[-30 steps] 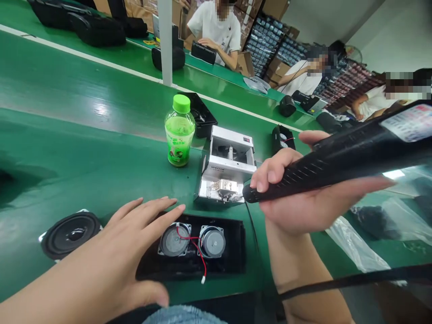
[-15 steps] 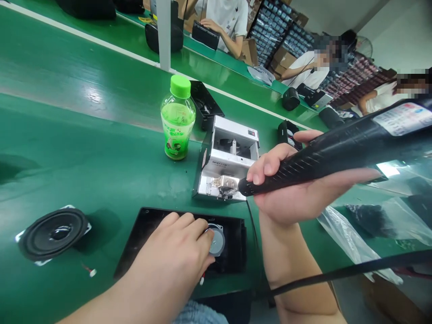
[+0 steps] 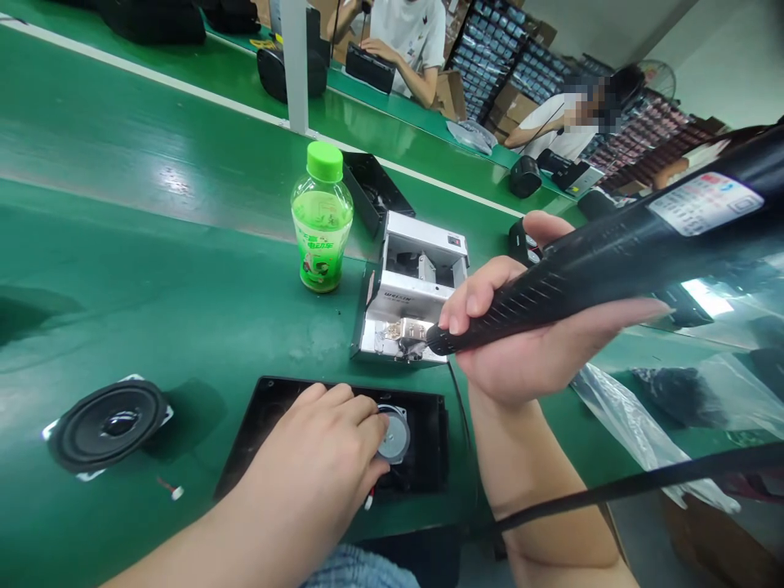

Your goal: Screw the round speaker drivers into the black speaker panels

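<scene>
Black plastic makes up the open rectangular housing (image 3: 429, 447) under my left hand (image 3: 327, 445), whose fingers are bent and bunched over it, thumb beside the round silver-backed speaker (image 3: 395, 438) sitting inside. I'd say they rest there to steady things; whether they pinch anything beneath, I cannot tell. My right hand (image 3: 520, 347) is wrapped round a thick black cylindrical power tool (image 3: 588, 278), slanted, I think, to bring its narrow end to the front of the silver metal bench machine (image 3: 407, 287) beyond my hands; I can't tell if they touch.

Counting: one tool, one machine, one clear plastic bottle of green drink (image 3: 322, 237) ahead of my left hand. Around that hand I count two speakers, the second a loose round black-coned speaker (image 3: 110, 425) lying well to its left, probably parked out of the way. Two white plugs show: one small white plastic plug (image 3: 368, 499) by my left thumb, another white plug (image 3: 177, 493) near the loose speaker.
</scene>
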### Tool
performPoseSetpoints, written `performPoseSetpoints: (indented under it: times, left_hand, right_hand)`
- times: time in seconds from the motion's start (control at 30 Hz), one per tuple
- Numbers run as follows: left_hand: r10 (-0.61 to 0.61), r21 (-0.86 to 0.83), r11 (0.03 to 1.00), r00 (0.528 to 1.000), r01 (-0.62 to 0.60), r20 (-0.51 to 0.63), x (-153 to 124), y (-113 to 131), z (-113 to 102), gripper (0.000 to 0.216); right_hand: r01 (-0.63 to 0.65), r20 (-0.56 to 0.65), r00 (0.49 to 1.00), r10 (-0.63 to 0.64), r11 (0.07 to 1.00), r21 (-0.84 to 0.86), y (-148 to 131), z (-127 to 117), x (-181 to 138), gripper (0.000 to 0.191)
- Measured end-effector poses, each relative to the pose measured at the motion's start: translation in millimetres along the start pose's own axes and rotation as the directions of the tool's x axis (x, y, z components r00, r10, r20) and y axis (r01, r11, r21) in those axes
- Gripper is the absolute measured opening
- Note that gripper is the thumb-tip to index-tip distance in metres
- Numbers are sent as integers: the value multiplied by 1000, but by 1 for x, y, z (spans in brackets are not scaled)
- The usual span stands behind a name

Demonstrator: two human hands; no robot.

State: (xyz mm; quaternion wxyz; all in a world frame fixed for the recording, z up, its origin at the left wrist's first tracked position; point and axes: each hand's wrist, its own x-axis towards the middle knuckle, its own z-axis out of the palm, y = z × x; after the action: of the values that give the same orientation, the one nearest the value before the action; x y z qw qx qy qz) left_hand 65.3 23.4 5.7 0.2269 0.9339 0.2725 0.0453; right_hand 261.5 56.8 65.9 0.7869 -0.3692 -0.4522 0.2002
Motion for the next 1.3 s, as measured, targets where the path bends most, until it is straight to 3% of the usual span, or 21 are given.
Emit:
performPoseSetpoints:
  times: [0.2,0.33,0.53,0.63,0.77,0.83,1.07,1.3]
  left_hand:
    - [-26,-33,999,999,27,27,1,1,-6,15]
    - [-49,-66,997,998,51,34,1,0,-7,19]
    - [18,18,1000,1000,-18,4,4,0,-2,28]
    - [45,60,997,999,-45,-8,7,1,0,30]
    - [97,132,987,993,-88,-60,8,0,1,32]
    - [116,146,984,990,-104,-78,8,0,-1,34]
    - [174,132,979,977,-158,-121,11,-6,0,29]
    - [159,182,975,973,-128,-168,5,-16,12,21]
  right_hand:
    - [-53,12,998,54,999,-11,-8,-2,-6,76]
    - [-200,18,980,200,980,0,-40,-9,-12,66]
    - [-212,-67,975,211,977,-17,-76,-19,-30,57]
    - [-245,-127,962,244,970,7,-74,-23,-43,57]
    - [-293,41,956,292,956,18,-63,-39,-57,59]
    - [-281,69,958,279,960,16,-58,-48,-62,61]
    - [-281,56,959,279,959,22,-50,-59,-65,67]
    - [-339,-3,941,340,939,62,-51,-58,-59,56]
